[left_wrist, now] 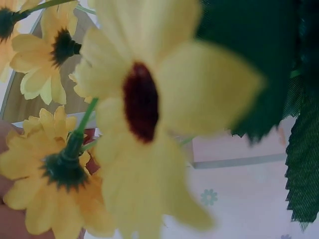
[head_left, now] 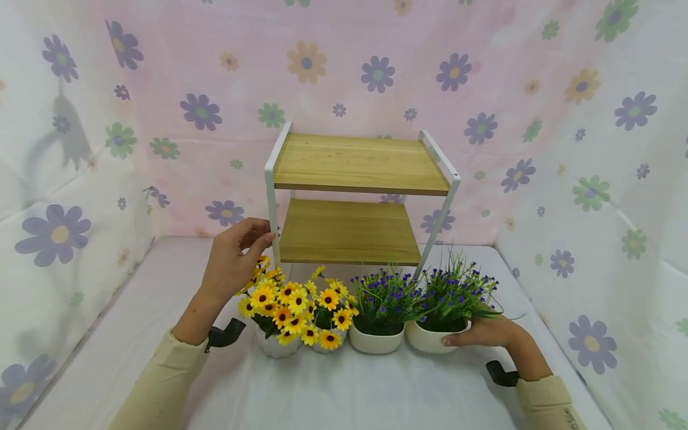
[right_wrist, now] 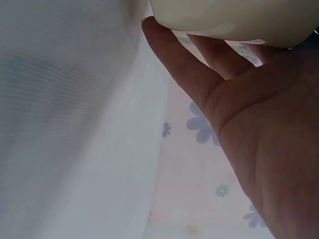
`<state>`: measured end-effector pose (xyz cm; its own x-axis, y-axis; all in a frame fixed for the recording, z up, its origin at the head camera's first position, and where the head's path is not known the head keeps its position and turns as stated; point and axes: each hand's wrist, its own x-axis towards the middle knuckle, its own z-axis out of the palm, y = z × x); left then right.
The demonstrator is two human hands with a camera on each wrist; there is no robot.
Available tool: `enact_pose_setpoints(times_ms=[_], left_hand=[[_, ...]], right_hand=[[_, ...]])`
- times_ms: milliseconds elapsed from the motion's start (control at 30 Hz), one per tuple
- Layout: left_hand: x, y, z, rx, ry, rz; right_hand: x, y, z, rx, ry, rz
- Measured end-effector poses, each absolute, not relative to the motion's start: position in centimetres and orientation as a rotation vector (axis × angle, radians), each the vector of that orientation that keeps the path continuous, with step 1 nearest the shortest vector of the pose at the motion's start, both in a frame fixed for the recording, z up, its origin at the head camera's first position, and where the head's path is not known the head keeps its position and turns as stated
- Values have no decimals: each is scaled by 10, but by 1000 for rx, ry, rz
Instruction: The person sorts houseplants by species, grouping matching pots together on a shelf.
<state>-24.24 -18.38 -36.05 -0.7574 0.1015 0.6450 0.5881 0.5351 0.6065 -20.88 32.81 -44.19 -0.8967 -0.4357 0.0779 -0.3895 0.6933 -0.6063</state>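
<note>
A two-tier shelf (head_left: 359, 164) with wooden boards and a white frame stands in the middle in the head view. My left hand (head_left: 230, 257) pinches its front left post at the height of the lower board. At the far right of the row, my right hand (head_left: 486, 331) grips a cream pot of purple flowers (head_left: 430, 339), thumb on the front. The right wrist view shows that hand's fingers (right_wrist: 184, 64) against the pot (right_wrist: 234, 20). Yellow artificial flowers (left_wrist: 142, 102) fill most of the left wrist view, hiding nearly all of the left hand.
A second cream pot of purple flowers (head_left: 376, 341) stands beside the gripped one. Two pots of yellow flowers (head_left: 279, 346) continue the row to the left, in front of the shelf. Flower-patterned cloth (head_left: 344, 71) surrounds the white-covered table (head_left: 344, 400) at the back and sides.
</note>
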Motion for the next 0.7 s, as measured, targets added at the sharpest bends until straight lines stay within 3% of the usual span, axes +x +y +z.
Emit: enact_pose_setpoints(times_ms=[400, 700], left_hand=[[-243, -183, -361, -559, -2227, -1157], [-243, -182, -362, -564, -2214, -1139]], right_hand=[[-197, 343, -407, -538, 2690, -1090], [-193, 341, -392, -711, 2797, -1192]])
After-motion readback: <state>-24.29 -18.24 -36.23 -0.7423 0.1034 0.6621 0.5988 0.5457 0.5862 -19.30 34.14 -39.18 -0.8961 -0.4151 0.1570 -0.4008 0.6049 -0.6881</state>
